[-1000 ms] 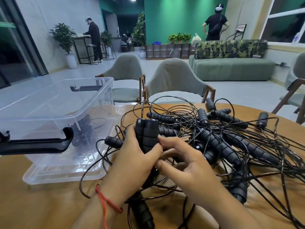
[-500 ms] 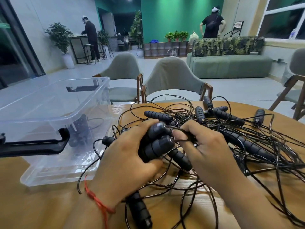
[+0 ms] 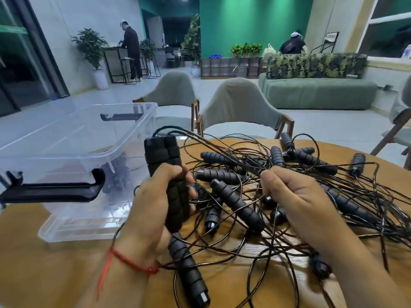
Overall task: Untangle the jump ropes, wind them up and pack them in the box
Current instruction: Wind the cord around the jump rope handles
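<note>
**Hands.** The left hand (image 3: 153,210) is gripping a pair of black foam handles (image 3: 163,161) side by side, with its fingers curling round their lower half. The right hand (image 3: 295,196) is closing curled fingers on the cords (image 3: 213,147). How many cords it is pinching cannot be told.

**Held pair.** The pair is standing nearly upright, with its long axis vertical and its cord ends pointing up. It is being held above the table (image 3: 44,274), just right of the box (image 3: 73,138). The cords are leaving the top of the pair and running down and rightward to the right hand.

**Remaining ropes.** These are lying as a tangle (image 3: 367,192) across the table's centre and right side, with handles pointing every way. One loose handle (image 3: 189,272) is lying below the left wrist. Its long axis is running away from the person, and its capped end is pointing toward the near edge.

**Box.** The box is clear plastic with a black latch (image 3: 55,190). It is sitting open on the table's left side, and a dark bundle (image 3: 117,174) is showing through its wall.
</note>
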### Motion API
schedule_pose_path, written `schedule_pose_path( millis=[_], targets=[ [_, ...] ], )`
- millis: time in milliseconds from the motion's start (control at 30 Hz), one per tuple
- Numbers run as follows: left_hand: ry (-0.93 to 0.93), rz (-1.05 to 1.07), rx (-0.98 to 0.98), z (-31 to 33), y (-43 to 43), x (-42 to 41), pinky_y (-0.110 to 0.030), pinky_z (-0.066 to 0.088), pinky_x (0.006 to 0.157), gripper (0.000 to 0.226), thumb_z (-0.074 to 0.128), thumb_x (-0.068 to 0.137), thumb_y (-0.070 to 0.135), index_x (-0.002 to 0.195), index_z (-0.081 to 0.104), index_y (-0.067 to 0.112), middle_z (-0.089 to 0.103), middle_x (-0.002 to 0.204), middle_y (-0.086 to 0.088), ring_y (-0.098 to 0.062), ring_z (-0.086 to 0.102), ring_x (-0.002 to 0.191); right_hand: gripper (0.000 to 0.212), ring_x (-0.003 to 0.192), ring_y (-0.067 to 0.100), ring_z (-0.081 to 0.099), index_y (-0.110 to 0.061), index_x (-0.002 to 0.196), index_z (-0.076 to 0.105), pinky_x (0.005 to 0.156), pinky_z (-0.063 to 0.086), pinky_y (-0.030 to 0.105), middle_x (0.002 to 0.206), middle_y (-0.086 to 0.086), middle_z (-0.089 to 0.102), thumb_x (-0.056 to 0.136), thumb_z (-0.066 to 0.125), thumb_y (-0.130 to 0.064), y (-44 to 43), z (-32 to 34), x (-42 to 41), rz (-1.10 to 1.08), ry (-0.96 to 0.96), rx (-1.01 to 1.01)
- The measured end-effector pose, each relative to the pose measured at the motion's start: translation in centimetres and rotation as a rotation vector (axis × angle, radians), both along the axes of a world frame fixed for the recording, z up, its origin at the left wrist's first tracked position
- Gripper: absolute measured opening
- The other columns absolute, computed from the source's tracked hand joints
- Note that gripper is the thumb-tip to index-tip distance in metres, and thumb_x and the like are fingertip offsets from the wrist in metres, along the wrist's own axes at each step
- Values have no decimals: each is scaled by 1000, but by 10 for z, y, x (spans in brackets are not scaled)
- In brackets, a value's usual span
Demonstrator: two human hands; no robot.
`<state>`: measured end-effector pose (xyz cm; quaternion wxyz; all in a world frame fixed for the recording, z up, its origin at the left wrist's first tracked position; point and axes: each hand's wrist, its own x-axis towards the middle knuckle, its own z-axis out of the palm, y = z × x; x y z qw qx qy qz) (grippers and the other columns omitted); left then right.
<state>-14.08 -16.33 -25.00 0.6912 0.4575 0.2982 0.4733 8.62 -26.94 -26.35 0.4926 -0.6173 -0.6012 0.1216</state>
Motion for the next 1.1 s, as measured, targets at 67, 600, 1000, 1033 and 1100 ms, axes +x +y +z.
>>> schedule_pose_path(
  millis=[67,600,1000,1033,1100],
  targets=[
    [-83,-60,-113,4,-8,8,-45,58,73,22,54,99,32,102,62,11,77,103,-11,-27,74,86,48,67,13,54,-21,80,63,61,41,28,71,2,58,107,48,-59,3,-4,-9,35,-15,-27],
    [-324,-65,-157,11,5,1,-42,56,79,18,52,99,33,92,47,17,49,79,-5,-21,53,69,42,73,-1,61,-39,85,57,53,32,17,64,-18,61,95,41,-76,8,-7,-20,-22,-506,-127],
    [263,75,285,3,7,-7,-50,57,69,41,68,93,54,107,60,17,62,83,-8,-26,61,71,11,67,20,61,-31,97,72,57,48,35,73,-7,63,100,67,-40,-9,25,-20,53,-295,197],
    [319,64,278,0,6,-3,-55,57,70,50,69,89,64,111,58,21,63,82,-7,-25,62,71,11,68,20,62,-31,98,73,57,49,35,74,-9,63,101,67,-39,-9,25,-22,66,-295,193],
    [408,84,291,-7,5,5,-64,59,72,48,66,83,80,104,57,38,65,80,-2,-24,64,70,11,70,14,62,-29,99,74,58,48,28,77,-17,62,102,68,-38,-7,22,-25,88,-303,184]
  ],
)
